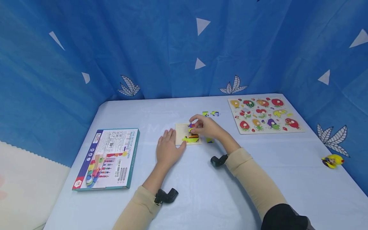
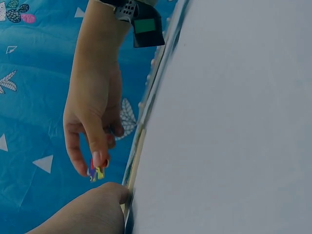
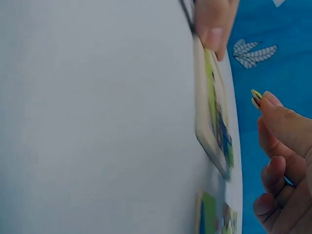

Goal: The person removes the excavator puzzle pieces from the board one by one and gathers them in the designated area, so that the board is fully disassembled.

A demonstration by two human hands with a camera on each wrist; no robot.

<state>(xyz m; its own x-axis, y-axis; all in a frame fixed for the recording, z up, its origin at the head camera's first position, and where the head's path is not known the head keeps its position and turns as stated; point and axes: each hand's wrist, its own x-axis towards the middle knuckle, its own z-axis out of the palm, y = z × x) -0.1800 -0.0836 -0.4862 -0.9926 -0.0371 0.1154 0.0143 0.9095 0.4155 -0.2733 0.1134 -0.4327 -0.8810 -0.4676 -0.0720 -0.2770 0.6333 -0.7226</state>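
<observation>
A small square wooden puzzle board (image 1: 180,130) lies in the middle of the table, with colourful pieces (image 1: 192,139) along its lower right part. My left hand (image 1: 169,151) rests flat at the board's left side, fingers straight, its thumb over the near edge. Above the board, my right hand (image 1: 208,126) pinches a small puzzle piece (image 2: 95,174) between thumb and fingers. That puzzle piece (image 3: 256,98) is held up over the board in the right wrist view, mostly covered by the fingertips.
Loose puzzle pieces (image 1: 215,113) lie behind the right hand, and another piece (image 1: 210,140) sits beside the board. A boxed bead set (image 1: 115,156) is at left. A fruit peg puzzle (image 1: 263,116) lies back right; a yellow toy duck (image 1: 333,161) stands near the right edge.
</observation>
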